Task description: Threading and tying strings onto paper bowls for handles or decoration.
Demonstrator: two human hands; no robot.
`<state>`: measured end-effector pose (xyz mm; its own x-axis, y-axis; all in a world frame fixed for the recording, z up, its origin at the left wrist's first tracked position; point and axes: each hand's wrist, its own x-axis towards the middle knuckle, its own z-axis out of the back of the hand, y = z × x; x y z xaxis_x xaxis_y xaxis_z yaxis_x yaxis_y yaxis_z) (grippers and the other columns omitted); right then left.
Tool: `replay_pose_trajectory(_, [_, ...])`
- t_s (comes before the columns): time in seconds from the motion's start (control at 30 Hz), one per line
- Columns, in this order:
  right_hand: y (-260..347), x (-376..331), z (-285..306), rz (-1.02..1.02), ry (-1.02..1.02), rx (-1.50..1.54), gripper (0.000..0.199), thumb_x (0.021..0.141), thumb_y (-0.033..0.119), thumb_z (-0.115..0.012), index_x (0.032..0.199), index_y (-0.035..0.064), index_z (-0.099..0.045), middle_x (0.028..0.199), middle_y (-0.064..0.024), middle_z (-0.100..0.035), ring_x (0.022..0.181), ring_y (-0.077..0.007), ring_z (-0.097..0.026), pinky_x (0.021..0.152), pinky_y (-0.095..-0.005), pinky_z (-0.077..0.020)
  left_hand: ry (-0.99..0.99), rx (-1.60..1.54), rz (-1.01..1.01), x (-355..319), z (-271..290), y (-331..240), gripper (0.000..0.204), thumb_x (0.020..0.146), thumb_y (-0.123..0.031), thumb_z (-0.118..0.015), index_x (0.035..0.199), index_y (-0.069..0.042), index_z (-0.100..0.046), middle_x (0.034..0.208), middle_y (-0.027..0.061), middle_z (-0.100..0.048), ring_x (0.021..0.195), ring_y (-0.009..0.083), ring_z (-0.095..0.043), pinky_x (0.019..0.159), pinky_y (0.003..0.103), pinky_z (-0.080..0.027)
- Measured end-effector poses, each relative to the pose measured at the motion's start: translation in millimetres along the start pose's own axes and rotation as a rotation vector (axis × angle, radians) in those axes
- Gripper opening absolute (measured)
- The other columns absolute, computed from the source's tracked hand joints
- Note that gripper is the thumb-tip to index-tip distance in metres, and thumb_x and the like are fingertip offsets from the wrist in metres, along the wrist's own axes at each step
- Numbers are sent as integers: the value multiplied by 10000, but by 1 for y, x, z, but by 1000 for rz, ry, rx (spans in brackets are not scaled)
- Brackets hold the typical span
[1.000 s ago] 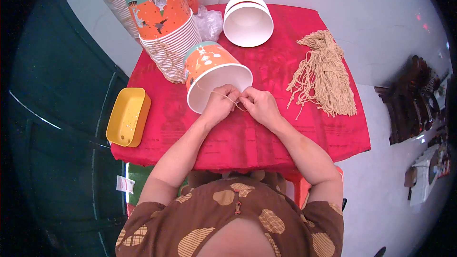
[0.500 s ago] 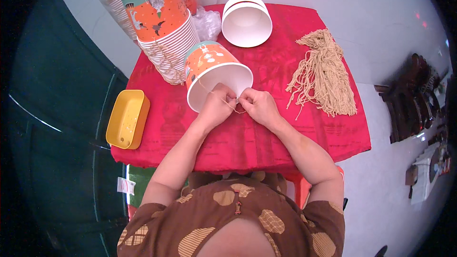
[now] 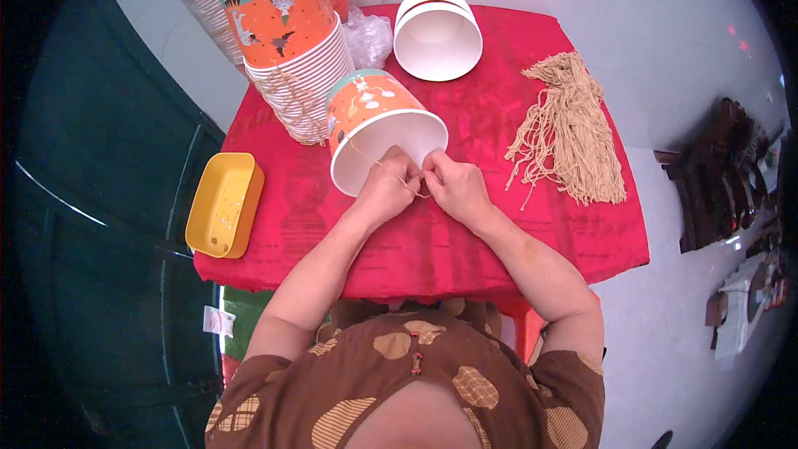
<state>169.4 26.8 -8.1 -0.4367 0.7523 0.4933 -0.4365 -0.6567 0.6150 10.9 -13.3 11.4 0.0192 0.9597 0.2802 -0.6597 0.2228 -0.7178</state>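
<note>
While both hands work at its mouth, an orange bucket (image 3: 376, 101) lies on its side on the red-covered worktop (image 3: 499, 254), just off the centre toward ten o'clock. Its outside carries white and dark figures, its base end has a green band, and its inside and rolled rim are white. The mouth faces between five and six o'clock, toward the person, and the long axis runs back to the base near eleven. A thin tan string (image 3: 422, 195) crosses the left hand (image 3: 387, 189).

The left forearm slants up toward one o'clock, the right one between ten and eleven. The left hand's grip is closed on the string, fingers curled before the mouth; the right hand (image 3: 457, 191) pinches near the rim at four o'clock, its grip closed, though what lies between the fingertips is hidden. A bundle of string (image 3: 578, 137) lies between two and three o'clock.
</note>
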Motion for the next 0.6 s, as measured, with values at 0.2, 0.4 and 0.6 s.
replay_pose_trajectory(0.2, [2, 1, 0, 132, -37, -43, 58, 825, 110, -610, 841, 63, -579, 675, -168, -620, 622, -361, -634, 525, -471, -494, -35, -14, 17, 1, -2, 7, 78, 768, -42, -633, 751, 32, -616, 890, 206, -611, 839, 370, -617, 741, 428, -495])
replay_pose_trajectory(0.4, [-1, 1, 1, 240, -24, -143, 80, 833, 110, -605, 808, 40, -573, 681, -155, -625, 593, -344, -631, 496, -448, -494, -47, -28, 28, 3, -2, 9, 75, 770, -43, -632, 744, 27, -621, 842, 204, -627, 823, 351, -625, 725, 422, -497])
replay_pose_trajectory(0.6, [-5, 1, 3, 306, 3, -183, 91, 834, 99, -597, 778, 38, -559, 652, -142, -612, 571, -332, -627, 471, -439, -491, -14, -58, 68, 4, -1, 11, 64, 766, -37, -629, 742, 22, -626, 831, 189, -639, 803, 316, -632, 714, 402, -500])
